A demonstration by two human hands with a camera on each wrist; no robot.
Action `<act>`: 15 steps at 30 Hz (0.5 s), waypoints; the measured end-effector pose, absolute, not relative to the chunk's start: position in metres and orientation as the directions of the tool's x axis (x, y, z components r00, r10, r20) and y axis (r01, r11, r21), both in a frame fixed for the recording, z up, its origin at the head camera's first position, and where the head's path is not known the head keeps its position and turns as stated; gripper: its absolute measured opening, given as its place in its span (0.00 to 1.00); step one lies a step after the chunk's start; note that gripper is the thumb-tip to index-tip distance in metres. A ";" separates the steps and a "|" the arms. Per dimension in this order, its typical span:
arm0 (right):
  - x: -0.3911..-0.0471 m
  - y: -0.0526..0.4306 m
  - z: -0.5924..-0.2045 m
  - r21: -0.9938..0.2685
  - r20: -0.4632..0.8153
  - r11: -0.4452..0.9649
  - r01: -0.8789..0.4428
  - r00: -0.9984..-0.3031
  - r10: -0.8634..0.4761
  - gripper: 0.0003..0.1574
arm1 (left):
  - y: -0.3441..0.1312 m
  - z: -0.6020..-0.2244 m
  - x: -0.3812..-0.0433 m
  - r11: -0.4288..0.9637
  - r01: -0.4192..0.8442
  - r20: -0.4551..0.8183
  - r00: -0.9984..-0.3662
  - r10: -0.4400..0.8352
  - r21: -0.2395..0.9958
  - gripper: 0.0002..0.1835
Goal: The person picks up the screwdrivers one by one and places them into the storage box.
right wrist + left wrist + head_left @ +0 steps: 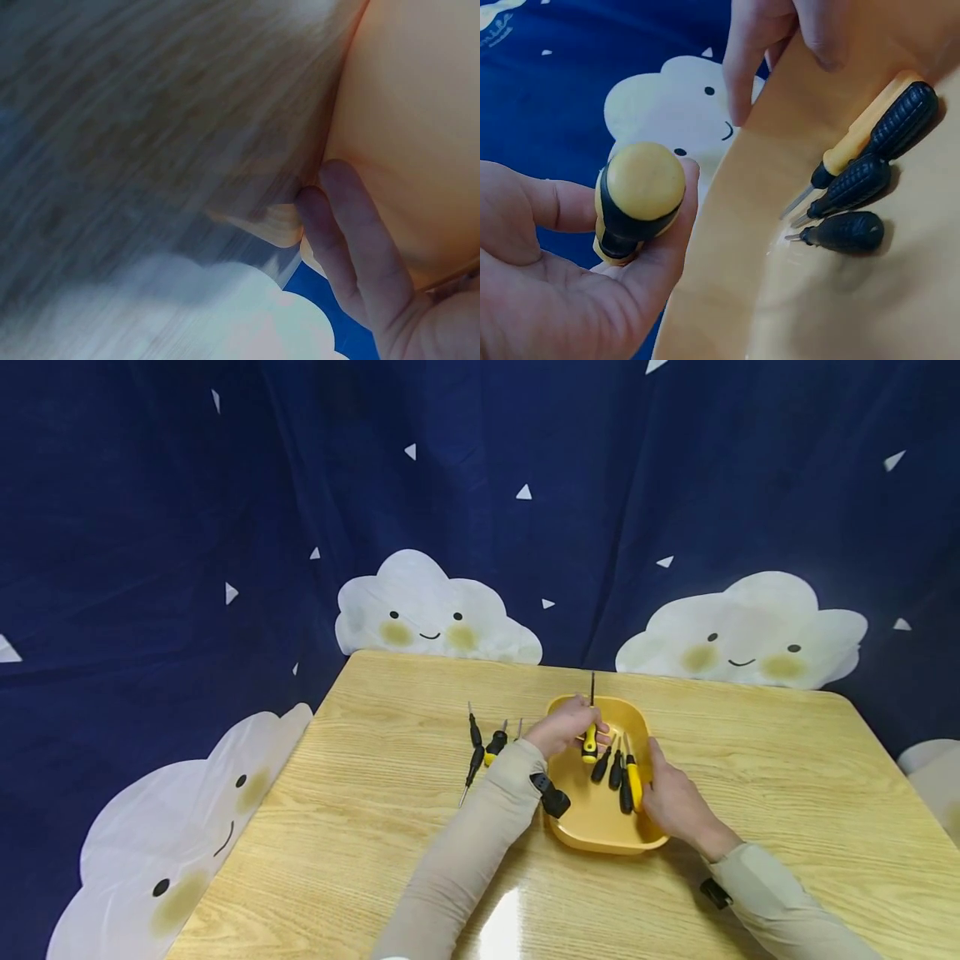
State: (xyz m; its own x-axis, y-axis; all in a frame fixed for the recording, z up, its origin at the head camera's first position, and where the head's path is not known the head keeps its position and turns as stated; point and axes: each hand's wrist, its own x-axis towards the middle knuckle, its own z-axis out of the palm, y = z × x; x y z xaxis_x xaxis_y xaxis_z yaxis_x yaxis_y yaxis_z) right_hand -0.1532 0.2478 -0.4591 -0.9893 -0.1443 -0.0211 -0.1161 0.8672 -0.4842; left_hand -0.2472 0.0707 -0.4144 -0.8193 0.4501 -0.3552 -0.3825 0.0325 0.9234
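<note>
The left hand (567,727) is holding a yellow and black screwdriver (590,745) above the tub (596,828), and its metal end points away from the person. The right hand (678,797) is holding the tub's side, with fingers on both sides of the edge. In the tub, between the two hands, lie three little black screwdrivers (616,772) and a yellow tool (634,783) (the yellow one is closest to the right hand). Left of the left hand, two black screwdrivers (476,763) and a short black and yellow one (497,743) lie on the surface (757,760). Past both hands hangs a blue curtain (480,452) with smiley clouds (423,597)
</note>
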 end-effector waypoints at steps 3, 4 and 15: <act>-0.153 0.248 -0.459 -0.484 -0.021 0.867 -0.119 -0.989 -0.147 0.44 | 0.075 -0.419 -0.247 0.054 -0.369 -0.354 -0.826 0.440 0.928 0.20; -0.153 0.248 -0.460 -0.485 -0.022 0.866 -0.118 -0.989 -0.147 0.44 | 0.077 -0.420 -0.247 0.059 -0.364 -0.351 -0.827 0.438 0.930 0.16; -0.153 0.249 -0.461 -0.483 0.000 0.866 -0.133 -0.988 -0.152 0.44 | 0.091 -0.429 -0.239 0.190 -0.296 -0.349 -0.849 0.397 0.936 0.14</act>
State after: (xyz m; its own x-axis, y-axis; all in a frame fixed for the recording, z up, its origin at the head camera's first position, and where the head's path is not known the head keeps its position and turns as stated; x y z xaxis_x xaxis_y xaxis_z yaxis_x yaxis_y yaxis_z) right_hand -0.1531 0.2485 -0.4613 -0.9883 -0.1522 0.0000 -0.1334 0.8656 -0.4826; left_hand -0.2393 0.0909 -0.4289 -0.8492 0.3966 -0.3488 -0.2958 0.1900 0.9362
